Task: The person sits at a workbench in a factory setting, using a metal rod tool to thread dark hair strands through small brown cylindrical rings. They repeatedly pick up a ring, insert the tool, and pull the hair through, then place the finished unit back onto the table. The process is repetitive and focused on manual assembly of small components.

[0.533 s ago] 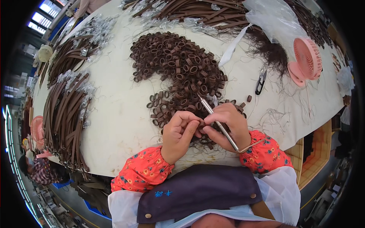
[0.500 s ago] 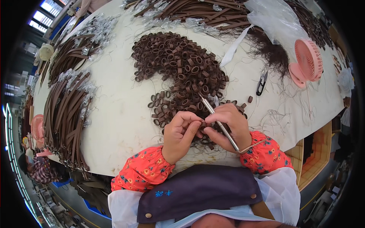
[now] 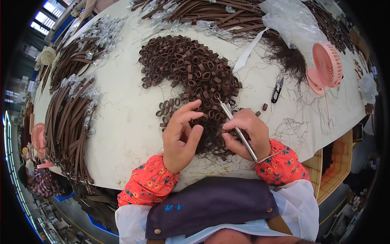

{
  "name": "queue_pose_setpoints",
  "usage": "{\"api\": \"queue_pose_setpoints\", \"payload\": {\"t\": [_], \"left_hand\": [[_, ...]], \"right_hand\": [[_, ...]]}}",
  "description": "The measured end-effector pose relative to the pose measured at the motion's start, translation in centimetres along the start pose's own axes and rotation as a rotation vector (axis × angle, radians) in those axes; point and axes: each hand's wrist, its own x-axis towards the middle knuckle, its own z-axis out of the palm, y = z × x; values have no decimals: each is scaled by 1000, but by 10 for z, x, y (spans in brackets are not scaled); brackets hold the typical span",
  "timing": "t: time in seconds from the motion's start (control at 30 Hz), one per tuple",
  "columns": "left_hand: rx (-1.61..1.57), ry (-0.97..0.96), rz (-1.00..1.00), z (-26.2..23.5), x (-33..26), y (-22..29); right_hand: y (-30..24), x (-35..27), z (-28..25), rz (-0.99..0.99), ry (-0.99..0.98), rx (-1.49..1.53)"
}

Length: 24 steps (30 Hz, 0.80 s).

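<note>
Many small brown strap loops [image 3: 195,61] lie in a curved heap on the pale table. My left hand [image 3: 180,140] is at the heap's near left edge, its fingers apart and no loop visible in its grip. My right hand [image 3: 248,132] holds a slim silver pen-shaped tool [image 3: 239,132], slanted across the fingers with its tip toward the heap. A thin cord or rod [image 3: 270,156] runs from the tool's rear end along my right cuff. Whether a loop is also pinched in the right fingertips I cannot make out.
Brown straps with clear plastic wrapping [image 3: 69,126] lie at left, and more straps [image 3: 211,16] at the back. Thread snips [image 3: 278,90], a single loop [image 3: 265,107] and a pink fan [image 3: 325,67] stand or lie at right. Loose threads [image 3: 294,126] are scattered near the right edge.
My hands were together at the fingertips. The left has drawn away to the left and its fingers have spread. The right stays nearly in place, still holding the tool.
</note>
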Motion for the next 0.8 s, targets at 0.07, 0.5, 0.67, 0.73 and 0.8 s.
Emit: {"api": "queue_pose_setpoints", "payload": {"t": [0.07, 0.5, 0.67, 0.73, 0.8], "left_hand": [[-112, -186, -20, 2, -4, -1], [-329, -304, -258, 5, -6, -6], [-429, -274, -323, 10, -12, -8], [-384, -227, -281, 11, -11, -10], [-358, -204, -262, 11, -11, -10]], "right_hand": [[1, 2, 0, -64, -20, -12], [-3, 1, 2, -53, -74, 64], [-2, 3, 3, -71, -96, 35], [-1, 1, 3, 19, -82, 89], [-4, -2, 0, 191, -72, 268]]}}
